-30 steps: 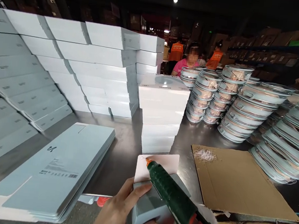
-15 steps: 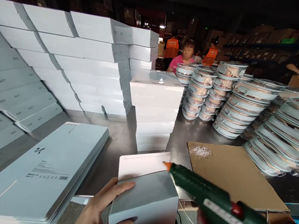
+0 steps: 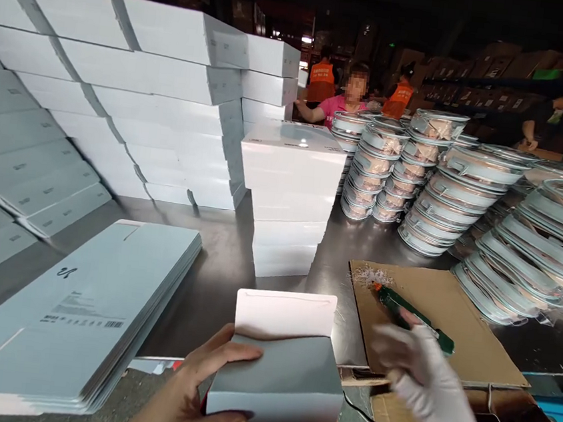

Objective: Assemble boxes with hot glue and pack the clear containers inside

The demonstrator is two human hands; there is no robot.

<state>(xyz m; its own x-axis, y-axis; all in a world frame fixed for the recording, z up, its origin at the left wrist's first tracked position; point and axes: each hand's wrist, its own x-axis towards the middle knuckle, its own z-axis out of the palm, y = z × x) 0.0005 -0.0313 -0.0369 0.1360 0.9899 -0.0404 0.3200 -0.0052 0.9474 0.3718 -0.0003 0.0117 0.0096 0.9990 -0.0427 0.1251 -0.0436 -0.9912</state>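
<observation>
My left hand (image 3: 199,394) grips the left side of a grey-blue carton (image 3: 276,382) at the table's near edge. The carton's white top flap (image 3: 285,313) stands open, pointing away from me. My right hand (image 3: 418,370), in a white glove and blurred, has its fingers spread over the rear of a green glue gun (image 3: 402,305). The gun lies on a brown cardboard sheet (image 3: 469,338) with its orange tip pointing to the far left, beside a patch of dried glue (image 3: 368,275).
A pile of flat carton blanks (image 3: 84,311) lies at the left. White boxes (image 3: 173,92) are stacked behind, with a shorter stack (image 3: 290,198) in the middle. Round lidded containers (image 3: 445,188) fill the right. Several people (image 3: 348,100) work at the back.
My right hand has carried the glue gun from the carton's flap to the cardboard sheet and opened over it. My left hand has kept hold of the carton.
</observation>
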